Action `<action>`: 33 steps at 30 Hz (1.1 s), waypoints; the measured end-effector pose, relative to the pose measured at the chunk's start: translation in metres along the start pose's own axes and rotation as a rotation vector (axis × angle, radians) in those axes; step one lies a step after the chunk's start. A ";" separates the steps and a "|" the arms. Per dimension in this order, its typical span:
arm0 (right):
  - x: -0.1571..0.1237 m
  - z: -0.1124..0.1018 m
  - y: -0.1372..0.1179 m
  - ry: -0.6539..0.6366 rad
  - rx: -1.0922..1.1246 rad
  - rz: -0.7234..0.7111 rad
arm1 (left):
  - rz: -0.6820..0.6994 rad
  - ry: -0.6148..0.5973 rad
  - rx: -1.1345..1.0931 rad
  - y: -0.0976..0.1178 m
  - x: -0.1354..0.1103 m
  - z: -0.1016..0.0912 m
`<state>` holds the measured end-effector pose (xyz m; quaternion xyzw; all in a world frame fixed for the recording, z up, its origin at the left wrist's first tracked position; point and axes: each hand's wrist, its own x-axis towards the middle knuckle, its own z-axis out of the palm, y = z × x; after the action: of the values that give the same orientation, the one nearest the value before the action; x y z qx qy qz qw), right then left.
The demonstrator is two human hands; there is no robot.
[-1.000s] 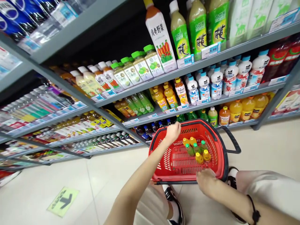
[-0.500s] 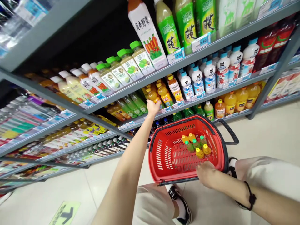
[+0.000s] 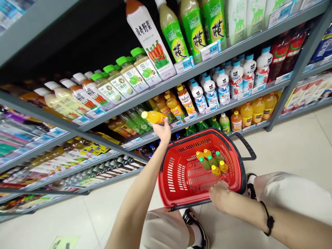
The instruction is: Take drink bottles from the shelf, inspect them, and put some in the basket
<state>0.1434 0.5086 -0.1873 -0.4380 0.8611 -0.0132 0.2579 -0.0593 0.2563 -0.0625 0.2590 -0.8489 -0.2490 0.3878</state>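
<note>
Grey shelf (image 3: 246,43) packed with drinks; red basket (image 3: 168,180) just below its front edge (small bottles (image 3: 211,162) clustered at the basket's right side); right hand (image 3: 220,195) curled over the basket's near rim; left hand (image 3: 163,133) raised at the shelf's front edge, fingers wrapped round an orange juice bottle (image 3: 153,117), tilted sideways.

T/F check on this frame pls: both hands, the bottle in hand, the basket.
1. The left hand holds a yellow-capped orange bottle tipped on its side. True.
2. The red basket is empty. False: small bottles with yellow and green caps stand upright inside it.
3. The right hand grips the basket's near rim. True.
4. The right wrist is bare. False: it wears a black cord.
</note>
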 end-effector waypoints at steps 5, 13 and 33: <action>-0.014 -0.019 -0.016 -0.155 -0.002 0.012 | 0.193 0.100 -0.231 0.004 -0.050 -0.052; -0.020 -0.133 0.058 0.212 0.310 -0.046 | -0.035 -0.320 -0.566 -0.013 -0.154 -0.098; 0.005 -0.089 -0.007 0.531 1.403 -0.115 | -0.298 -0.602 -1.149 0.003 -0.134 -0.158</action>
<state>0.1057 0.4820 -0.1104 -0.1973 0.6596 -0.6775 0.2589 0.1399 0.3084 -0.0406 0.0448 -0.6074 -0.7743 0.1715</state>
